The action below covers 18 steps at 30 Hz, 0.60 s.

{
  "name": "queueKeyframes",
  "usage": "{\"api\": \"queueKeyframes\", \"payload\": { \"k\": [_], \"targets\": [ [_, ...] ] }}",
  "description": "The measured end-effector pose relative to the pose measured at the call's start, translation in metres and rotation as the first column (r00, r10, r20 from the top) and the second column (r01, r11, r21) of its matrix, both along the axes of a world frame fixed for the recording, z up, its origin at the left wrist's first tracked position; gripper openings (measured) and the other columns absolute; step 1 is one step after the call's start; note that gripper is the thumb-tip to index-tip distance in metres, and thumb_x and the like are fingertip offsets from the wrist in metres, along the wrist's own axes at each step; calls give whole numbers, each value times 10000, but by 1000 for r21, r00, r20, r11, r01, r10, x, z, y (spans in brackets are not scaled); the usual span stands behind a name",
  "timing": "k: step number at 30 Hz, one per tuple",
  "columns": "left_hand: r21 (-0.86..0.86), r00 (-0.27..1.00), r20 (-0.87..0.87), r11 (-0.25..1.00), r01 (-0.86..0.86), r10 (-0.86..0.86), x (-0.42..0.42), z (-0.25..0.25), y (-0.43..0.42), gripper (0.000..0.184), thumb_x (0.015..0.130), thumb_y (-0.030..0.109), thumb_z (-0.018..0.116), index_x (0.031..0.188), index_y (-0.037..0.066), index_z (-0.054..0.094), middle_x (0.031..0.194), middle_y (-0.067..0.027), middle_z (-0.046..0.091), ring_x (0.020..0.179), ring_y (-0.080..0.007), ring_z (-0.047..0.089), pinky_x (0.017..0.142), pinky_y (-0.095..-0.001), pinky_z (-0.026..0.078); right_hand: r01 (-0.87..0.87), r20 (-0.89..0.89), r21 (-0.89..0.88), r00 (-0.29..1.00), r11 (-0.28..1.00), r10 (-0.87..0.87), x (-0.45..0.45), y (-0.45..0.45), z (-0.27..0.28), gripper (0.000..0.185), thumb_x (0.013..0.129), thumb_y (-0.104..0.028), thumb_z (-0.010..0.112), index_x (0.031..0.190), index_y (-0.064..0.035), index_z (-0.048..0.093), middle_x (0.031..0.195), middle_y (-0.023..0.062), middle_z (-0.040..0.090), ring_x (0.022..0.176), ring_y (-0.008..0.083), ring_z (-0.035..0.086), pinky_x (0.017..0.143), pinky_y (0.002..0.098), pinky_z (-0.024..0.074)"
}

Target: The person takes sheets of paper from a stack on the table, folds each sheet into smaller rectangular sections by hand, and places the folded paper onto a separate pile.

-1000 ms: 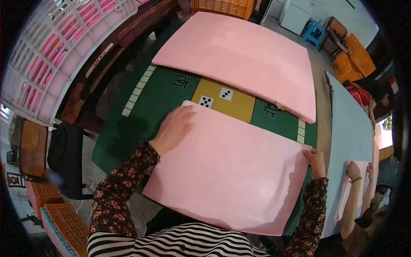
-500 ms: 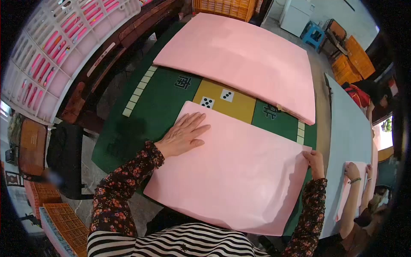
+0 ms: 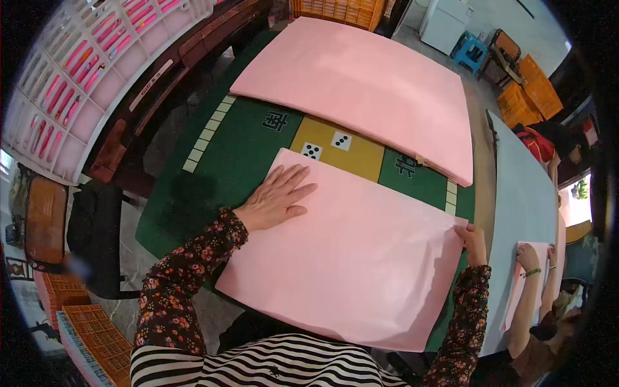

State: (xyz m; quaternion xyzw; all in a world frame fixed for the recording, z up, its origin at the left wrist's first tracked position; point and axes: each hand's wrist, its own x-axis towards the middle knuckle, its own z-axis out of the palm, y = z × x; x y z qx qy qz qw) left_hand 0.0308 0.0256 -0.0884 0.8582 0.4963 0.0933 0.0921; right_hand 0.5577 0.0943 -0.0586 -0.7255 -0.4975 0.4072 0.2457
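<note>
A large pink sheet lies across the near part of a green mahjong-patterned table mat. My left hand rests flat on the sheet's upper left area, fingers stretched out. At the sheet's far right corner, my right hand pinches the edge between thumb and fingers. Some creases and shadow show on the sheet's right side. Beyond it, a thick stack of pink sheets sits at the back of the table, its near edge apart from the sheet under my hands.
On the right, another person's hands work with pink material at a pale grey-blue table. A white plastic rack stands at upper left, near a dark wooden bench. A blue stool and orange crates are at the back right.
My hands and the pink sheet hold nearly the same positions. The whole view has shifted very slightly. At the right, the other person's hands have moved a little on their pink material.
</note>
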Motion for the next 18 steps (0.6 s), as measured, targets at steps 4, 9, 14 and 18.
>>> {"api": "queueKeyframes", "payload": {
  "k": [4,9,14,18],
  "targets": [
    [6,1000,-2,1000,9,-9,0,-4,1,564,950,388,485,1450,156,364,1558,-140,195,1451,-275,134,1183,-444,77,25,-113,38,993,999,-21,-4,0,-1,185,809,-179,701,801,6,692,700,7,636,603,101,559,560,273,435],
    [-11,1000,-26,1000,-16,16,3,-2,-1,545,937,375,499,1414,126,413,1527,-151,268,1430,-283,197,1166,-459,136,-136,314,44,942,990,116,2,0,3,260,791,-208,693,792,52,688,646,112,635,580,126,577,526,329,454],
    [75,999,8,997,32,-33,-2,-10,0,564,900,317,561,1408,112,425,1522,-155,278,1423,-305,217,1164,-467,144,68,1,85,998,994,-68,2,-8,-3,230,795,-201,708,785,28,695,645,41,610,565,94,542,500,245,416],
    [45,999,-19,998,33,-32,5,-6,3,566,909,322,546,1417,111,413,1531,-157,254,1426,-308,209,1165,-467,137,203,-136,16,970,979,-199,11,-10,5,176,792,-130,713,821,42,692,657,32,626,531,81,546,449,208,393]
  ]
}}
